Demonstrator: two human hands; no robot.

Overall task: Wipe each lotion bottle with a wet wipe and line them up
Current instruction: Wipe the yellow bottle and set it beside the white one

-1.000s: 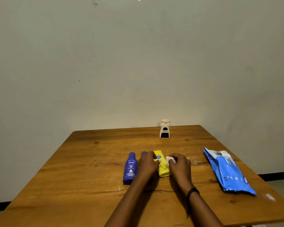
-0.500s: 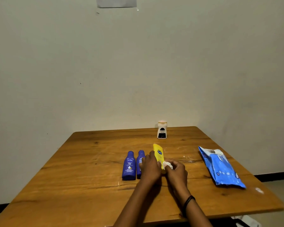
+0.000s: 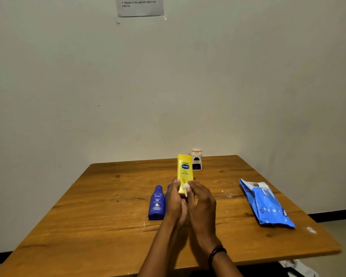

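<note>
A: What do we see at the table (image 3: 108, 206)?

B: We see a yellow bottle (image 3: 185, 172) held upright over its middle. The left hand (image 3: 175, 200) is wrapped around the bottle's lower end. The right hand (image 3: 202, 198) pinches a white wipe (image 3: 186, 187) against the bottle's lower front.

A: And the other bottles?

B: From the hands, a blue bottle (image 3: 157, 202) lies flat at nine o'clock, just beside the left hand. A second blue one (image 3: 167, 189) peeks out behind that hand. A small white bottle (image 3: 196, 161) stands at twelve o'clock, near the far edge.

A: Anything else?

B: At three o'clock, well apart, a blue wipe pack (image 3: 266, 204) lies flat with its flap open. A printed sheet (image 3: 140, 6) hangs on the wall (image 3: 68, 76).
</note>
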